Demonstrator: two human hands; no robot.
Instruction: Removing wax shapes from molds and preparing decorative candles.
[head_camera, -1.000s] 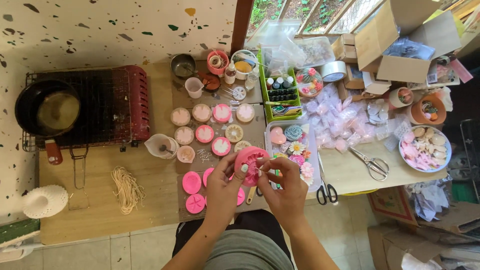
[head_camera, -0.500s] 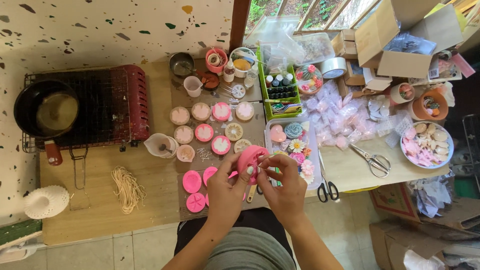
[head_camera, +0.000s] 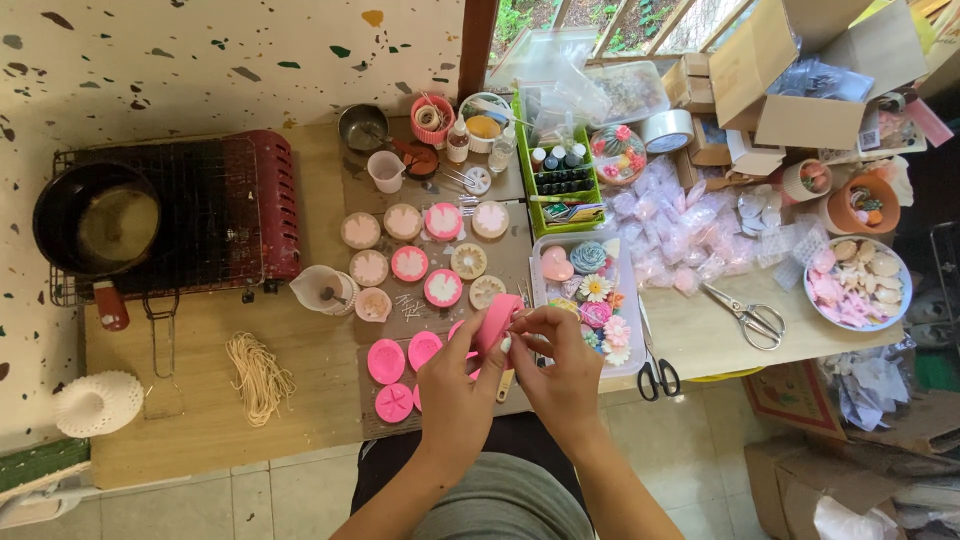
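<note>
While a second ago the round pink mould showed its hollow face up toward the camera, it is now turned on its edge, so only the side and back are seen; it seems the mould is being bent or flipped, maybe to loosen the piece inside, though I cannot see that piece. The mould is also a little lower and nearer to the body than before, above the near edge of the wooden table. The left hand is closed around the lower part of the mould, thumb and fingers curled on it. The right hand is nearly closed too, its fingertips pinching the right rim of the same mould. Just left of the hands lie small pink moulds on the table, and further away a group of filled round moulds. To the right stands a clear tray of flower-shaped pieces, and black-handled scissors lie near it
</note>
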